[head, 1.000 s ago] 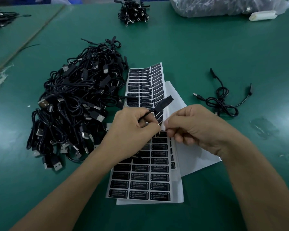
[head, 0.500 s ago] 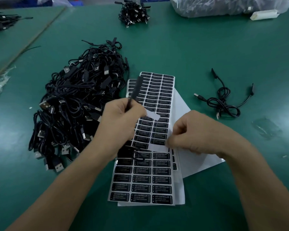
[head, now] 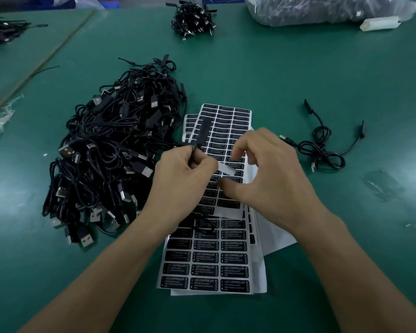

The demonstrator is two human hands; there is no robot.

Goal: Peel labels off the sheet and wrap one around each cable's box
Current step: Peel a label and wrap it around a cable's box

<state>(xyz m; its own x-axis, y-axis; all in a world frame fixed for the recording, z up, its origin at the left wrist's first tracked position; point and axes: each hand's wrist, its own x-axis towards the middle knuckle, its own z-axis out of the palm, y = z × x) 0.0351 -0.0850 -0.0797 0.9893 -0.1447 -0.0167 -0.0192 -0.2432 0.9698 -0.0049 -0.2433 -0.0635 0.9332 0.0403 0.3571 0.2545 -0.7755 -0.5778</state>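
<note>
My left hand [head: 183,181] grips a black cable just below its slim black box [head: 203,131], which sticks up and away from me. A peeled label [head: 226,168], white side showing, juts out to the right from this hand's fingertips. My right hand [head: 271,179] hovers just right of the label, thumb below it and forefinger above, apart, holding nothing. Under both hands lie overlapping sheets of black labels [head: 231,258] on white backing.
A big pile of black USB cables [head: 106,159] lies to the left of the sheets. One loose cable [head: 322,152] lies to the right. At the far edge sit a small cable bundle [head: 192,20], a plastic bag [head: 322,10] and a white block [head: 380,23].
My right hand has let go of the sheet, which now lies flat, and has risen toward the label. My left hand holds the cable and peeled label in nearly the same place.
</note>
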